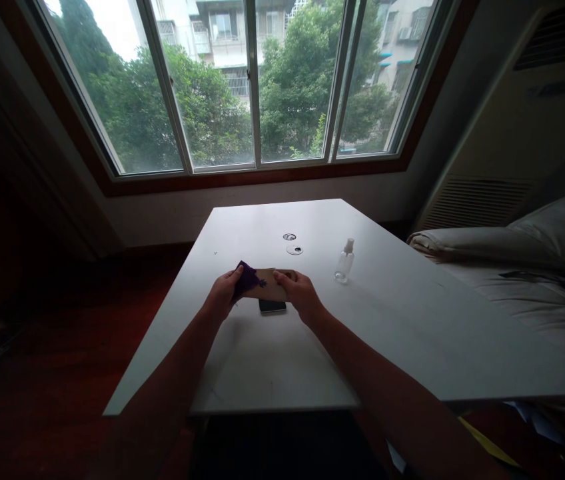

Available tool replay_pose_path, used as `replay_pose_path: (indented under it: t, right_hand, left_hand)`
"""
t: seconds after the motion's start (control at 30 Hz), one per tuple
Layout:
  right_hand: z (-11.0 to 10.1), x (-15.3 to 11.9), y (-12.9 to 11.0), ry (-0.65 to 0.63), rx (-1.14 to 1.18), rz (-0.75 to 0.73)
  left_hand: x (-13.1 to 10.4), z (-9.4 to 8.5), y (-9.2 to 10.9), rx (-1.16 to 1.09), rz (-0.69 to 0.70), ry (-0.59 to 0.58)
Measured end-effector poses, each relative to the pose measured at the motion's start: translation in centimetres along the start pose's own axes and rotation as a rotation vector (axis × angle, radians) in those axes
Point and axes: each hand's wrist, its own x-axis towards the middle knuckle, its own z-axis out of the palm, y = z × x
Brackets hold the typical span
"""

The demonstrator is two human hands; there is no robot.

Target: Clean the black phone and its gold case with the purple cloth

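My right hand (pixel 300 291) grips the right end of a beige phone case (pixel 273 288) with a small dark print, thumb on top. My left hand (pixel 223 292) is closed on a purple cloth (pixel 246 279), which lies against the left end of the case. The case is held level above the table, and the fingers beneath it are hidden. Below it a dark phone (pixel 272 307) lies on the white table (pixel 282 373), partly covered from view by the case. A clear spray bottle (pixel 344 263) stands upright to the right of my hands.
Two flat round pieces, one patterned (pixel 289 237) and one pale with a dark spot (pixel 294 250), lie beyond my hands. A window (pixel 252 87) is behind the table. Pale bedding (pixel 502 267) lies to the right, beside a large vented unit (pixel 482 200).
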Motion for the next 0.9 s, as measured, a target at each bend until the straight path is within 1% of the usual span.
replay_pose_path:
  t: [0.13,0.27,0.4,0.5,0.6,0.8,0.9]
  right_hand:
    - [-0.3,0.1,-0.1,0.096,-0.003,-0.022]
    - [-0.3,0.0,-0.4,0.125,0.02,-0.03]
    - [-0.1,-0.1,-0.3,0.155,0.021,-0.038]
    - [-0.1,0.0,-0.3,0.184,0.006,-0.03]
    - [-0.2,0.1,-0.4,0.135,0.009,-0.012]
    - [-0.4,0.2,-0.4,-0.07,-0.007,0.02]
    - [-0.1,0.0,-0.2,-0.13,-0.027,0.002]
  left_hand:
    - [-0.9,0.5,0.5,0.006,-0.032,-0.046]
    - [-1.4,0.7,0.8,0.0,-0.038,-0.075]
    - [-1.3,0.5,0.8,0.019,-0.045,-0.115]
    - [-1.2,0.4,0.6,0.038,-0.039,-0.118]
    - [-1.0,0.2,0.4,0.021,-0.03,-0.1]
    - [-0.1,-0.2,0.0,-0.027,0.033,-0.008]
    - [0.2,-0.3,0.0,-0.058,0.027,0.016]
